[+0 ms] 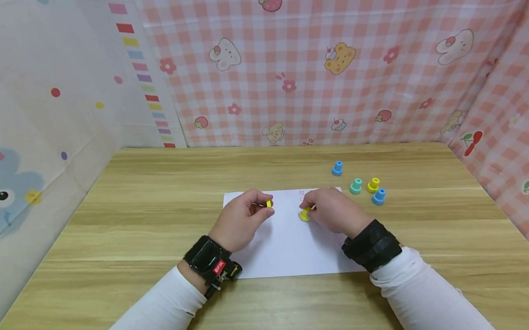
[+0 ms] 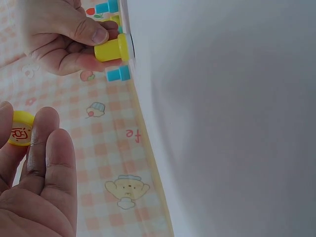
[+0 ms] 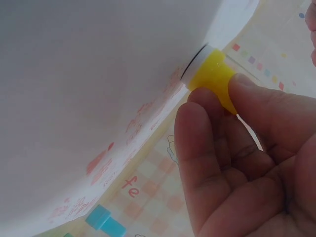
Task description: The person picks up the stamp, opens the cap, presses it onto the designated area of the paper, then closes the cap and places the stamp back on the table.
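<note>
My right hand (image 1: 335,211) pinches a yellow toy stamp (image 3: 210,74) by its handle, between thumb and fingers. The stamp's wide white-rimmed end faces down, right at the surface of a white sheet of paper (image 1: 290,253). To the left, over the same sheet, my left hand (image 1: 241,221) holds a small round yellow cap (image 2: 20,129) between thumb and fingertips. A red design shows on the cap's face in the left wrist view. Red stamped prints (image 3: 101,160) mark the far part of the paper.
Several capped stamps stand on the wooden table (image 1: 438,234) beyond the paper's right corner: a blue stamp (image 1: 337,168), a green stamp (image 1: 356,187), a yellow stamp (image 1: 373,185) and another blue stamp (image 1: 379,197). Patterned cloth (image 1: 305,27) hangs behind and at both sides.
</note>
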Demonstrator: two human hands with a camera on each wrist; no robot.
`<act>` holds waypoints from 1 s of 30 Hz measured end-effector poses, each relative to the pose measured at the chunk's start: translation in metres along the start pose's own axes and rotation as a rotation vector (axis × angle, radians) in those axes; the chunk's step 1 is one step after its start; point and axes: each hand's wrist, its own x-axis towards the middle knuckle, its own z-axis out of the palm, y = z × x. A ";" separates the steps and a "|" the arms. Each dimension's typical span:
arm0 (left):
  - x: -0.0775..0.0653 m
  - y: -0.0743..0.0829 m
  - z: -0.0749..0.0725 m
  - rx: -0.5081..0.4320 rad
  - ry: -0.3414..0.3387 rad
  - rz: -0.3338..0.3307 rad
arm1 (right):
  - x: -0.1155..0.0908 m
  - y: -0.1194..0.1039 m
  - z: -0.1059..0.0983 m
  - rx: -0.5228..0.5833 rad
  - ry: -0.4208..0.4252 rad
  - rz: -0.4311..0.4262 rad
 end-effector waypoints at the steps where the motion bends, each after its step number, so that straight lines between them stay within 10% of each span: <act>1: 0.000 0.000 0.000 0.001 0.000 -0.001 | 0.000 0.000 0.000 -0.001 0.000 0.005; 30: 0.000 0.000 -0.001 0.000 -0.008 0.019 | 0.007 -0.012 -0.005 -0.114 -0.047 0.030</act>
